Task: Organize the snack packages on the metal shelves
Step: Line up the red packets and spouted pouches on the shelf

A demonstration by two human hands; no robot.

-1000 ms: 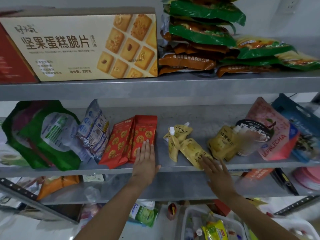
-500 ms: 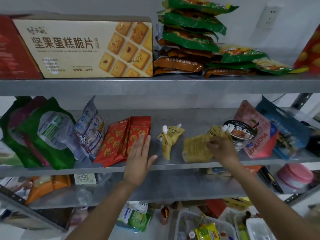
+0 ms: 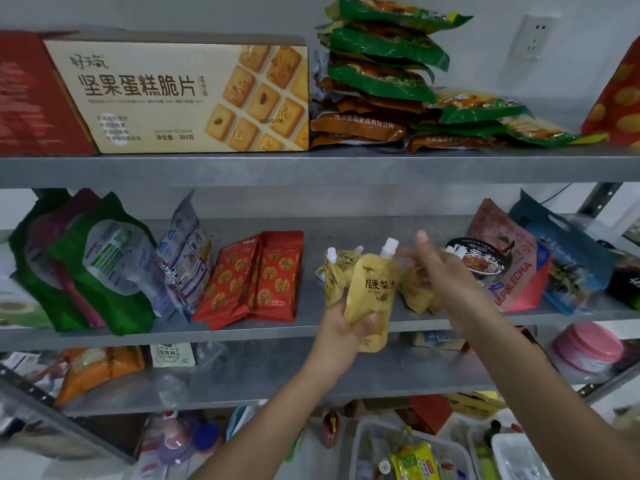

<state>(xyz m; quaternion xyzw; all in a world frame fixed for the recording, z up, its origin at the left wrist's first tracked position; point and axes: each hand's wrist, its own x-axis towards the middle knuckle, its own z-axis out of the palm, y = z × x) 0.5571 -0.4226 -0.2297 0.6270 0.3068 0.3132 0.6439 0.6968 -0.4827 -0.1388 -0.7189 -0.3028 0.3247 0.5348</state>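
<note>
Pouch: pear-juice pouch (image 3: 372, 296), lifted off the middle shelf (image 3: 242, 337), upright before its edge.
Left hand (image 3: 341, 332): left the red packs (image 3: 256, 278); now wrapped round the pouch's base.
Right hand (image 3: 446, 278): fingers spread, empty, blurred.
Meaning: probably regrouping with the remaining pouches (image 3: 337, 271).

Grey metal shelves (image 3: 311, 169) stand against a plain pale grey wall (image 3: 207, 12). A white socket (image 3: 535, 34) is set in the wall above the top shelf's right end. A perforated upright (image 3: 601, 199) shows at the right edge. Soft, even light.
</note>
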